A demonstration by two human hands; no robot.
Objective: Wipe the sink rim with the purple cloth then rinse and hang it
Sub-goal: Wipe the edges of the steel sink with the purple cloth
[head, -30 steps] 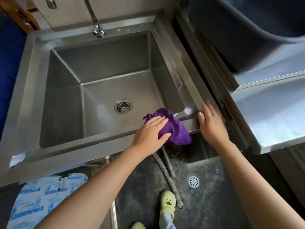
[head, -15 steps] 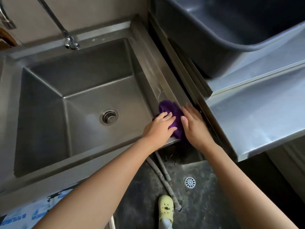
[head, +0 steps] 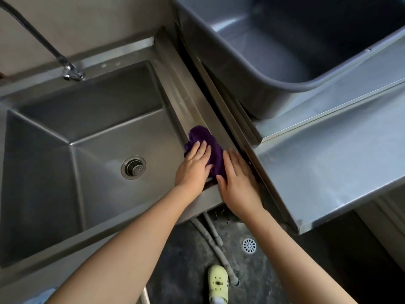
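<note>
There is just one camera. It sits on the person's head and looks down and a bit forward. It is close above the sink (head: 98,110). The floor (head: 186,260) shows lower down. The left arm (head: 135,235) and right arm (head: 291,249) show at the bottom edge.

Background. A plain beige wall (head: 87,23) runs along the far side. At right, a stainless-steel worktop (head: 328,167) in two stepped levels carries a large dark grey plastic tub (head: 285,40) on its upper level; soft, diffuse light reflects from the steel. Below, the dark mottled floor (head: 186,260) bears a round white floor drain (head: 249,245), with two pale grey hoses (head: 210,235) lying near it.
</note>
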